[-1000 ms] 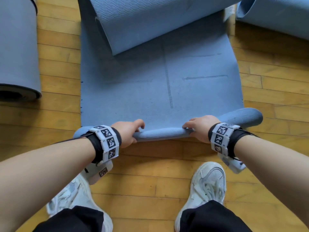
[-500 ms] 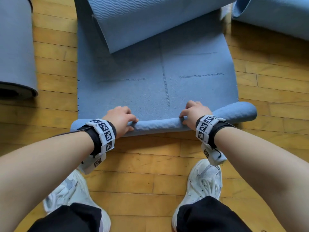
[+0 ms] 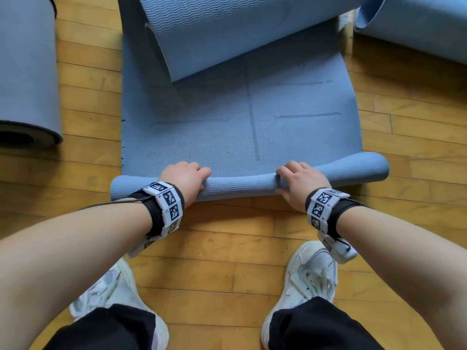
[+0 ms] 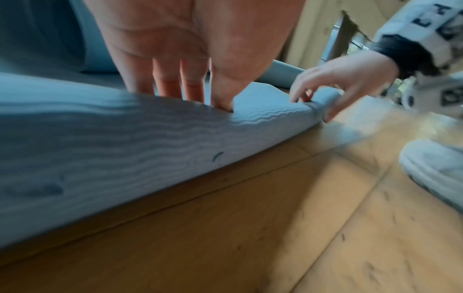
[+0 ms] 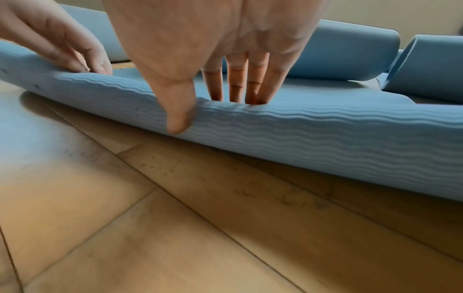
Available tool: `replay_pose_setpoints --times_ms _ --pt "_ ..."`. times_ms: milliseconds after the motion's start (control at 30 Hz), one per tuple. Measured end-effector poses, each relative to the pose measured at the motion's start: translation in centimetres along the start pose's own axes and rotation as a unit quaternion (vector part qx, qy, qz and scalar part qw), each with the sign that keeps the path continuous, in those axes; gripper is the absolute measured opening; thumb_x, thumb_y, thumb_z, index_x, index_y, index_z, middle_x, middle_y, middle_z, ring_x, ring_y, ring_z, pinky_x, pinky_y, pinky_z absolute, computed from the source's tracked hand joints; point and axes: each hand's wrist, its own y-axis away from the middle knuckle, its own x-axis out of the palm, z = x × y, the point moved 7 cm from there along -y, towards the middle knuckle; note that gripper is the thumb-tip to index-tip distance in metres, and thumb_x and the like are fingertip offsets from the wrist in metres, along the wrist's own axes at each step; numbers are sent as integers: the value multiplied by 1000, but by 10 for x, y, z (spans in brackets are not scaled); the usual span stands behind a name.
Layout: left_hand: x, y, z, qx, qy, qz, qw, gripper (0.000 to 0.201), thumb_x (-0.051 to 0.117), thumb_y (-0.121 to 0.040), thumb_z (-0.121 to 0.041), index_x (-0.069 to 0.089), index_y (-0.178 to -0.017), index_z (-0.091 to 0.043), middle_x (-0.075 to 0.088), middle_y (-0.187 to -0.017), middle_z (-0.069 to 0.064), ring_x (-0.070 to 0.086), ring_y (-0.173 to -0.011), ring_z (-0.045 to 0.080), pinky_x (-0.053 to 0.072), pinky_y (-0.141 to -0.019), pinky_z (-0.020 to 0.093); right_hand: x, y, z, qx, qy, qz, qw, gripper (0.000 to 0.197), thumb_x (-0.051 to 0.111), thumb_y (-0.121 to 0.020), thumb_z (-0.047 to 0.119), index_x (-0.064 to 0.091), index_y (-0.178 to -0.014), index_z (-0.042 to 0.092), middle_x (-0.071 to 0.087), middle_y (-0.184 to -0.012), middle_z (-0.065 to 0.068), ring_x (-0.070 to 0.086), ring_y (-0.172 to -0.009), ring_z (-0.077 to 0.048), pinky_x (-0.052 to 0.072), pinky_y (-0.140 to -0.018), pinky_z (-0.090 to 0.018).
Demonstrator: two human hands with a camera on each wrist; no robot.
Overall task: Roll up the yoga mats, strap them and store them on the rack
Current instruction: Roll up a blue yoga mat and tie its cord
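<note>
The wooden floor (image 3: pixel 227 248) carries a blue yoga mat (image 3: pixel 240 132), spread flat at centre with its near edge rolled into a thin roll (image 3: pixel 240 186). Other rolled mats lie at 9 o'clock (image 3: pixel 27 72), 12 o'clock (image 3: pixel 240 29) and 2 o'clock (image 3: pixel 417 26). The left hand (image 3: pixel 184 179) and the right hand (image 3: pixel 299 183) each curl fingers over the thin roll, grasping it.

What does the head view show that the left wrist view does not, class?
Only the head view: the flat blue foam yoga mat ahead with its printed lines, a rolled mat with a dark end, and both wristbands. Only the left wrist view: the left hand from the palm side, fingertips over the roll's top. Both: the thin ribbed blue roll, right hand and wooden floor.
</note>
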Motion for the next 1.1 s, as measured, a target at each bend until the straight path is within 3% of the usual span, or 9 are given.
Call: replay_pose_setpoints --times_ms 133,233,333,567,733,833,900,1000,1100 --pt "-1 -5 5 -13 43 -8 999 18 39 -99 -18 55 -108 -20 57 -117 2 52 -104 24 42 -79 33 1 -5 0 -8 12 29 999 48 59 -91 38 44 -132 20 44 -133 -2 41 -121 -24 39 -100 -36" --pt "-7 -1 0 8 -23 -63 998 34 37 -101 -39 61 -118 -22 46 -137 -2 44 -121 23 35 -90 32 -3 -11 -2 -2 0 38 999 41 53 -96 33 45 -135 23 47 -134 0 41 -123 -24 39 -100 -35" --pt "-4 5 0 7 -33 -50 998 49 44 -94 -55 55 -127 -20 35 -142 2 38 -124 23 34 -98 35 -5 -15 -2 0 6 49 999 40 50 -97 33 45 -135 23 49 -134 0 43 -124 -23 39 -99 -35" --pt "-6 2 2 13 -40 -19 999 59 52 -95 -34 25 -146 -22 43 -134 3 43 -119 25 39 -94 33 -8 -19 -3 19 -4 42 999 34 48 -98 27 42 -131 19 56 -125 -4 49 -119 -23 41 -91 -35" --pt "-12 1 5 -15 -2 -22 1000 30 51 -96 -27 39 -122 -17 52 -119 6 48 -108 26 43 -84 35 -11 -27 -3 21 8 55 998 30 39 -101 22 43 -130 20 56 -124 -4 46 -120 -24 42 -91 -35" --pt "-9 0 8 -16 17 -20 1000 23 48 -97 -26 42 -116 -16 50 -119 6 46 -109 26 43 -85 35 -15 -32 -4 22 18 34 999 32 41 -100 23 48 -130 27 51 -131 0 38 -125 -23 31 -98 -35" --pt "-7 -1 10 -18 40 -31 999 23 47 -97 -25 45 -118 -15 47 -128 6 43 -114 27 42 -89 36 -22 -34 -5 28 34 3 999 30 47 -96 24 53 -123 33 43 -130 0 33 -122 -23 27 -97 -35" --pt "-6 4 14 -35 52 -53 997 33 45 -98 -28 46 -130 -17 30 -145 8 32 -129 28 34 -100 37 -22 -39 -5 42 36 7 998 30 49 -94 22 52 -121 33 39 -117 -3 36 -112 -23 32 -85 -32" --pt "-6 8 13 -26 6 -73 997 44 40 -99 -37 39 -140 -21 34 -139 6 33 -126 26 28 -103 36 -19 -40 -3 56 25 10 998 40 47 -94 18 42 -133 27 41 -120 -5 40 -112 -24 41 -84 -32"
